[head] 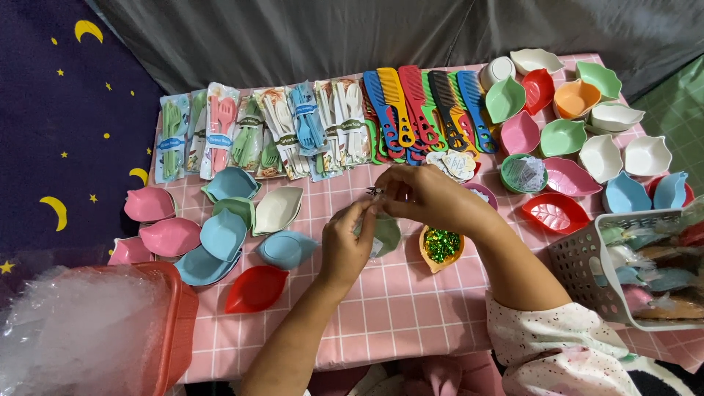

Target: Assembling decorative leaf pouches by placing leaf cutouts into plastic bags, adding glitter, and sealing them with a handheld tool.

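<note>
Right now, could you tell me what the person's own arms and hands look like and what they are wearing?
Both forearms are bare, and the left hand and right hand show no gloves. A short white sleeve with small dark speckles covers the right upper arm.

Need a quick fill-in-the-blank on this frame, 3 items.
1. Both hands meet over the ___ checked tablecloth.
2. The orange dish by the hands holds ___ sequins.
3. The combs lie at the table's ___ edge.
4. The basket stands at the person's ___.

Missing words: pink; green; far; right
</note>
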